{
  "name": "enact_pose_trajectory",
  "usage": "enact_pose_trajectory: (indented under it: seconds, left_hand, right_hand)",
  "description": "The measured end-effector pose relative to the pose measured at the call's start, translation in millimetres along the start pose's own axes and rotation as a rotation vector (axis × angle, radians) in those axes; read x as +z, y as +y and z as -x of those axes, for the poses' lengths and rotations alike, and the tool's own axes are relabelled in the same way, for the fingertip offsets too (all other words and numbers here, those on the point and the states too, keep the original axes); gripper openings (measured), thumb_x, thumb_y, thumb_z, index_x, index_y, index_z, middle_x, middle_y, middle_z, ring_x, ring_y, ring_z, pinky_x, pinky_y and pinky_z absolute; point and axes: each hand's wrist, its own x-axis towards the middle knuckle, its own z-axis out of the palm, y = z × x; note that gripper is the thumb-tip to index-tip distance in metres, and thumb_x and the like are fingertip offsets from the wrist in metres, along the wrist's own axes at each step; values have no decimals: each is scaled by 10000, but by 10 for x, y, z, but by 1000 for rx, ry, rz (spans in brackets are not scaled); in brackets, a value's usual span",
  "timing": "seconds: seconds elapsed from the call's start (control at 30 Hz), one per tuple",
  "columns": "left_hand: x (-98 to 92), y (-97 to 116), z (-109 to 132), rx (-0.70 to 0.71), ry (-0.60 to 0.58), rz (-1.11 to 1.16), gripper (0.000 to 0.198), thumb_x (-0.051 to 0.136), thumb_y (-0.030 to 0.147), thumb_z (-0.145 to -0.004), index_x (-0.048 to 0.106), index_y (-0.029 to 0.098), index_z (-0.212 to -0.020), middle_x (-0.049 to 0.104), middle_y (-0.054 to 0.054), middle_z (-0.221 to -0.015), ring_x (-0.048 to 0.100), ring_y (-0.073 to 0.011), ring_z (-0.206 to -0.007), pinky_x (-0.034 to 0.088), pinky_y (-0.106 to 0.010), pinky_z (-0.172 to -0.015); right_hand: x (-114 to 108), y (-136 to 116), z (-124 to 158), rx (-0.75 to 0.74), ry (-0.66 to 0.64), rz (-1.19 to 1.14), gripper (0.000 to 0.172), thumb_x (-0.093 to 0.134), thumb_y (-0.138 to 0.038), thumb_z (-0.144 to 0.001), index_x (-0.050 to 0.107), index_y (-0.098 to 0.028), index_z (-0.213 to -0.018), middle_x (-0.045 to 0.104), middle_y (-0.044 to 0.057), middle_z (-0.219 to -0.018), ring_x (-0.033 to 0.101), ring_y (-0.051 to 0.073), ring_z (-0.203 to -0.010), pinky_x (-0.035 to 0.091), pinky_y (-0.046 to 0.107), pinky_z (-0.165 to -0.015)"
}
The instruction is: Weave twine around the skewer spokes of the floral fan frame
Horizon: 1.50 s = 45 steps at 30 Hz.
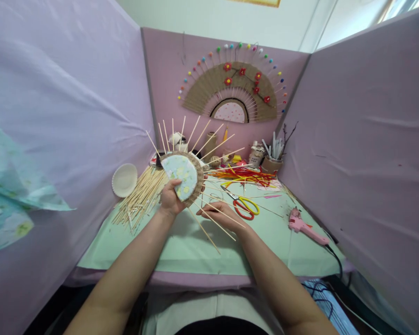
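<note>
My left hand (172, 197) grips a half-round fan base (185, 173), thumb on its pale blue floral face and fingers behind. Brown twine (198, 170) is wound in a band along the curved edge. Thin wooden sticks (209, 234) fan out from that band, up, right and down toward me. Below and right of the base, my right hand (220, 215) is closed in a pinch behind the lower sticks. What sits between its fingertips is too small to make out; a thin strand runs near them.
Scissors (243, 205) with red and yellow handles lie right of my right hand. A pink glue gun (307, 227) rests near the right edge, its cord trailing off. Loose sticks (139, 195) and a white dish (125, 180) are at left. A finished fan (235, 88) hangs behind.
</note>
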Motion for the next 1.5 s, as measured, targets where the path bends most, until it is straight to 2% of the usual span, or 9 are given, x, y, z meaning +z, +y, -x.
enact_pose_trajectory:
  seconds: [0.2, 0.4, 0.53, 0.67, 0.83, 1.03, 1.27, 1.37, 1.5]
  left_hand:
    - [-46, -3, -16, -5, 20, 12, 660, 510, 184, -648, 521, 114, -1305, 716, -146, -1093, 642, -339, -1086, 496, -533, -947]
    - [-38, 13, -26, 8, 37, 9, 655, 486, 172, -653, 520, 90, -1302, 730, -154, -1034, 670, -322, -1030, 515, -507, -922]
    - [-35, 76, -25, 19, 42, -11, 644, 472, 182, -661, 521, 56, -1290, 726, -175, -1031, 675, -321, -1016, 530, -494, -898]
    - [-50, 157, -31, 93, 80, -11, 619, 466, 173, -677, 531, 72, -1284, 733, -161, -1006, 673, -313, -1022, 527, -502, -907]
    - [-55, 210, -49, 202, 139, 2, 615, 482, 129, -675, 546, 122, -1287, 746, -113, -966, 679, -294, -1017, 524, -491, -927]
    - [-62, 212, -60, 209, 177, 5, 591, 488, 117, -663, 581, 132, -1246, 751, -93, -931, 681, -283, -1016, 542, -457, -913]
    - [-112, 206, -109, 250, 237, -6, 584, 495, 99, -662, 594, 137, -1236, 753, -82, -929, 693, -267, -984, 557, -426, -893]
    - [-102, 215, -110, 266, 249, 1, 578, 480, 106, -678, 588, 136, -1244, 751, -86, -935, 700, -261, -956, 558, -431, -886]
    - [-68, 227, -84, 252, 221, 19, 554, 460, 149, -703, 582, 124, -1243, 749, -97, -896, 712, -264, -887, 563, -460, -858]
  right_hand:
    - [-26, 60, 2, -34, -6, 30, 229, 675, -377, -765, 790, -208, -869, 731, 33, -787, 615, 167, -723, 439, 257, -656]
    - [-71, -20, 39, -5, -34, 30, 273, 670, -420, -771, 779, -196, -881, 724, 34, -833, 617, 179, -776, 440, 260, -693]
    - [-150, -45, 68, -7, 30, 45, 302, 661, -474, -781, 760, -208, -881, 672, 19, -801, 571, 155, -736, 410, 249, -655]
    - [-253, 47, 33, 2, 120, -143, 308, 680, -489, -762, 704, -184, -794, 507, -24, -615, 418, 95, -567, 304, 229, -533]
    - [-401, 138, -34, -66, 278, -467, 324, 734, -441, -698, 551, -182, -635, 367, -62, -524, 278, 69, -484, 205, 236, -485]
    - [-554, 83, 2, -238, 393, -650, 357, 706, -423, -727, 441, -213, -612, 305, -58, -533, 255, 98, -511, 215, 248, -482]
    - [-562, 39, 34, -318, 419, -608, 304, 663, -397, -760, 458, -221, -620, 327, -40, -558, 264, 112, -520, 209, 264, -480]
    - [-553, 82, 1, -285, 433, -594, 298, 670, -391, -741, 460, -220, -617, 346, -38, -564, 263, 106, -513, 210, 260, -481]
    - [-525, 173, -50, -105, 409, -504, 297, 689, -411, -708, 486, -215, -620, 306, -61, -528, 233, 91, -487, 189, 245, -473]
